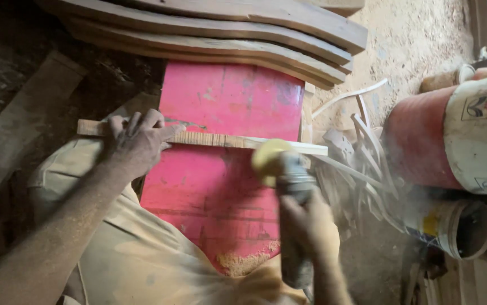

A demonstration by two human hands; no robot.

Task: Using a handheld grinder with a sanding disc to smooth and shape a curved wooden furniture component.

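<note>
**Strip pinned flat while the sander runs along it**

A thin wooden strip lies crosswise over a red board that serves as the work surface, its two ends overhanging the board's edges. The left hand presses down on the strip's left part, palm flat and fingers spread apart over the wood. That weight appears to keep the strip from sliding or chattering. The hand sits well away from the tool, near the far end.

The right hand has its fingers wrapped tight around the body of a handheld sander. The tool's yellow disc meets the strip toward its right end, where the wood looks paler. Held low and close to the body, the tool can be steered along the strip's length. The disc is blurred, so its exact angle to the wood cannot be told.

A small heap of sawdust sits on the near end of the board. To the right lies a loose pile of pale offcuts, and beyond it a red and white drum and a bucket on its side. Curved planks are stacked past the board's far end. The floor is coated in dust.
</note>
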